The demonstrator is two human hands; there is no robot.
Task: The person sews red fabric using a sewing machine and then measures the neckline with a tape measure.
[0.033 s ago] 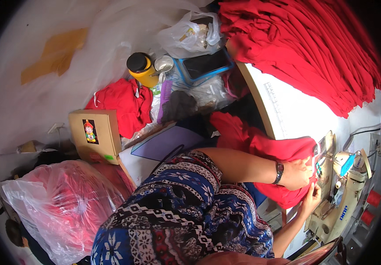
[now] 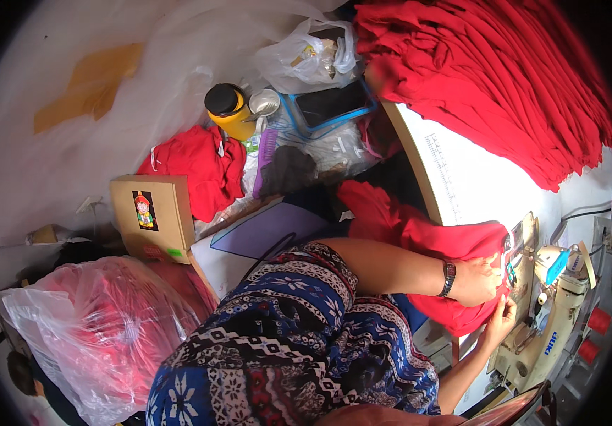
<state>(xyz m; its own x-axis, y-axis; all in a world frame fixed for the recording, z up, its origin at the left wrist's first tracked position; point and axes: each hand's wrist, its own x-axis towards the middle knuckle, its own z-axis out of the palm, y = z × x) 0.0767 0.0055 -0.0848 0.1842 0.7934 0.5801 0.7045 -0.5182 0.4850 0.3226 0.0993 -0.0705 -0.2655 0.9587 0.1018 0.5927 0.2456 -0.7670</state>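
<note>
A red cloth (image 2: 448, 245) runs from my lap across the table edge to the needle area of a cream sewing machine (image 2: 553, 326) at the right. My left hand (image 2: 475, 282), with a dark watch at its wrist, lies on top of the cloth, fingers stretched towards the needle. Closer to me, my right hand (image 2: 499, 323) pinches the cloth's edge between thumb and fingers. The fingertips of both hands are close to the presser foot, whose details are too small to make out.
A heap of red fabric pieces (image 2: 483, 85) covers the far right of the white table (image 2: 455, 177). Left of it are a phone in a blue case (image 2: 331, 106), a yellow jar (image 2: 233, 121), a cardboard box (image 2: 151, 216) and a plastic bag of red cloth (image 2: 107, 326). Red thread spools (image 2: 590, 349) stand beyond the machine.
</note>
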